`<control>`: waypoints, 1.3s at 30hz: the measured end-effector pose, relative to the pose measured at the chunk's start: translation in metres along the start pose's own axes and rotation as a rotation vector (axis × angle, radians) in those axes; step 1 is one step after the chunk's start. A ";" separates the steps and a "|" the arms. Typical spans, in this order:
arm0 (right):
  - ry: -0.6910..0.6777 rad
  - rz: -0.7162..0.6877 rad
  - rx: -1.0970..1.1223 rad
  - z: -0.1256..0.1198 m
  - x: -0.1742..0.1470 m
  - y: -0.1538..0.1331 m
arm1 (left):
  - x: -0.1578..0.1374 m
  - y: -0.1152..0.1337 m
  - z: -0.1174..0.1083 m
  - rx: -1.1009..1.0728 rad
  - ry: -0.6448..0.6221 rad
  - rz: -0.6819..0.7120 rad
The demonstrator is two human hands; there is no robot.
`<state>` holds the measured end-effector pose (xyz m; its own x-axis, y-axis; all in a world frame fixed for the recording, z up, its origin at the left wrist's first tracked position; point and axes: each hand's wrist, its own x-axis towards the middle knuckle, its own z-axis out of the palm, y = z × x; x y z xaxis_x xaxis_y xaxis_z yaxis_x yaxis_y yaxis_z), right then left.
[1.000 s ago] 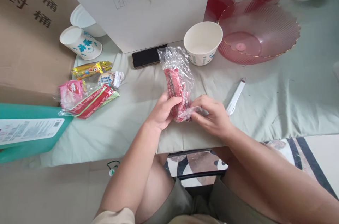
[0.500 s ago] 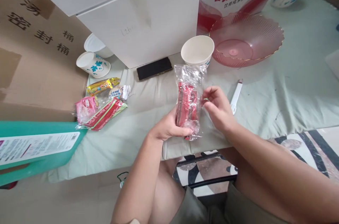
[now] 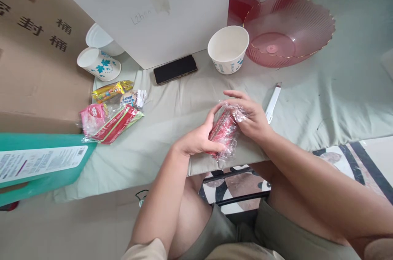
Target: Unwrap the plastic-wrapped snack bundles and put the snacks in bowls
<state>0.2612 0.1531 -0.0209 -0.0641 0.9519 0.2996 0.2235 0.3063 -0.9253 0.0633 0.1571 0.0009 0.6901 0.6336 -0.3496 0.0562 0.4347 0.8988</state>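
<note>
A clear plastic bag of red-wrapped snacks [image 3: 221, 131] is between my hands, above the front edge of the cloth-covered table [image 3: 166, 129]. My left hand [image 3: 201, 137] is closed around its left side, thumb across the lower front. With my right hand [image 3: 250, 118] I grip the crumpled top of the bag, which is bunched over to the right. Part of the bag is hidden by my fingers. Just right of my right hand lies a white utility knife [image 3: 273, 103].
A paper bowl [image 3: 227, 61], a pink ribbed bowl [image 3: 307, 57] and a black phone [image 3: 175, 70] are behind my hands. Wrapped snacks [image 3: 118, 123] lie at the left, near a paper cup [image 3: 106, 67] and a cardboard box [image 3: 37, 84]. A white box [image 3: 184, 14] stands at the back.
My right hand has moved onto the bag's top, which stood upright before and is now folded down and crumpled. A thin green strip at my right fingertips no longer shows. The view has shifted slightly.
</note>
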 end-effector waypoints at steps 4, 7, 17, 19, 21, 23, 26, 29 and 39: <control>-0.035 -0.128 -0.151 0.005 -0.004 -0.005 | 0.002 0.001 0.004 -0.080 0.049 0.041; -0.122 -0.213 -0.199 0.012 -0.008 -0.007 | 0.003 0.003 0.005 -0.089 0.097 0.098; -0.010 -0.114 -0.076 0.003 -0.006 -0.012 | 0.002 0.008 0.005 -0.029 0.284 0.173; 0.162 -0.130 -0.337 -0.015 0.000 -0.016 | 0.002 0.009 0.004 -0.063 0.387 0.209; 0.332 -0.012 -0.625 -0.038 0.005 -0.013 | 0.003 0.009 0.000 -0.065 0.525 0.255; 0.330 0.284 -0.830 -0.061 0.006 -0.006 | 0.006 0.007 -0.005 -0.016 0.656 0.296; 0.151 0.565 -1.037 -0.078 0.004 0.002 | 0.010 0.000 -0.012 0.106 0.753 0.344; -0.034 0.516 -1.083 -0.071 0.001 -0.004 | 0.014 -0.006 -0.015 0.252 0.718 0.396; -0.160 0.588 0.361 -0.012 0.000 -0.034 | 0.013 -0.009 -0.005 0.552 0.614 0.445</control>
<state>0.2652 0.1427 0.0138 -0.1800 0.9413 -0.2855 -0.0698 -0.3017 -0.9508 0.0680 0.1647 -0.0128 0.2381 0.9638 0.1197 0.3217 -0.1945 0.9267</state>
